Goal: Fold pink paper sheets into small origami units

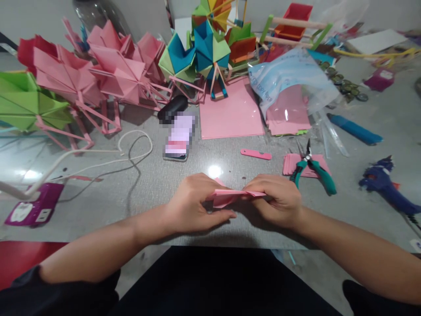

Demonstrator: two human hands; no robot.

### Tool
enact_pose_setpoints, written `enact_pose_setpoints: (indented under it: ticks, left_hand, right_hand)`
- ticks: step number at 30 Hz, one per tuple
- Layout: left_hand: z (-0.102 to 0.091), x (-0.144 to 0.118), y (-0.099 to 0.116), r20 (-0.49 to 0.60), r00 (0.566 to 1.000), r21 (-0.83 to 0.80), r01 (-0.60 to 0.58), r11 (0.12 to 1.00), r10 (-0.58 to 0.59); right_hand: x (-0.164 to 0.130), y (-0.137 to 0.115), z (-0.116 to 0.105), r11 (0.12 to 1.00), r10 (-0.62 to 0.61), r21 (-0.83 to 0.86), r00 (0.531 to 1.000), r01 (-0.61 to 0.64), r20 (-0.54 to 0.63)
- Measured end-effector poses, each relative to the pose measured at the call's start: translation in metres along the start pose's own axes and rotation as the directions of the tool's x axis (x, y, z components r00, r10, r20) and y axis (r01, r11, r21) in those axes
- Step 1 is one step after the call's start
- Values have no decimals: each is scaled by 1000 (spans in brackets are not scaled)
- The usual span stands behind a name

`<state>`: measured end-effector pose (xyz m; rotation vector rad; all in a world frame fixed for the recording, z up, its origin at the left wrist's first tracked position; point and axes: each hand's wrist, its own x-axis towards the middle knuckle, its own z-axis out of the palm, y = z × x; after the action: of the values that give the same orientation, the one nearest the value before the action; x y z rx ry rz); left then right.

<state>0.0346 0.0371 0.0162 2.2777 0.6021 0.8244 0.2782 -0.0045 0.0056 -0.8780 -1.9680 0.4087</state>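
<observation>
Covering most of the folded pink paper (230, 196), both hands' fingers (226, 214) pinch it.

Phone (179, 137) screen blurred; glue gun (388, 186) cut off.

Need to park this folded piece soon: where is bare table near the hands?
Bare grey table lies ahead of the hands, between the phone, pink strip and pliers. More lies left, between the white cable and left hand. The back, around the pink paper wheels, is crowded.
</observation>
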Motion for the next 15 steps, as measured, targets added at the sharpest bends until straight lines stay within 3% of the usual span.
enact_pose_setpoints:
  ticks: [15]
  left_hand:
    - [-5,0,-3,59,996,-54,75,996,-72]
  right_hand:
    - [3,1,-1,995,26,94,999,-29,35]
